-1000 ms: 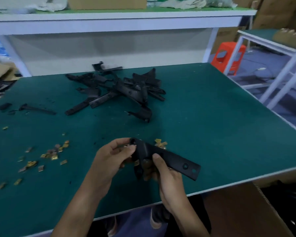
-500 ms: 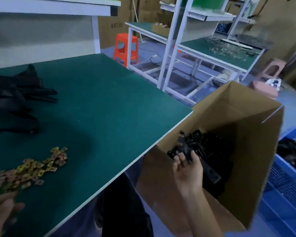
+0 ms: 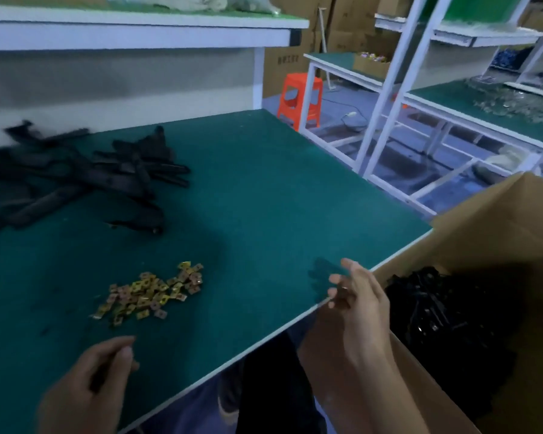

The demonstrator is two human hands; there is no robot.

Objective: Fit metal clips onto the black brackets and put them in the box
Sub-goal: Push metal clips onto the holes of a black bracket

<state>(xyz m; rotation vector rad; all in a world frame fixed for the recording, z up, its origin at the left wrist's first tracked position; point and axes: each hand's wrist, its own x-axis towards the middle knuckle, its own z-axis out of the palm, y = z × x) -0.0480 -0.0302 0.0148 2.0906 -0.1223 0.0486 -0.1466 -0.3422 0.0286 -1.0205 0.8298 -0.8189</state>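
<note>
A pile of black brackets lies at the far left of the green table. Several gold metal clips lie in a heap near the front edge. A cardboard box stands beside the table on the right, with finished black brackets inside it. My right hand hovers over the table's corner next to the box, its fingers relaxed and holding nothing. My left hand is low at the front edge below the clips, its fingers loosely curled, with nothing visible in it.
A white shelf runs along the back of the table. An orange stool and white-framed benches stand to the right across the aisle. More cardboard boxes are stacked behind.
My right hand has let go of the bracket in the box and come back up over the table's corner. The view has swung left toward the table, and my left hand shows more fully.
</note>
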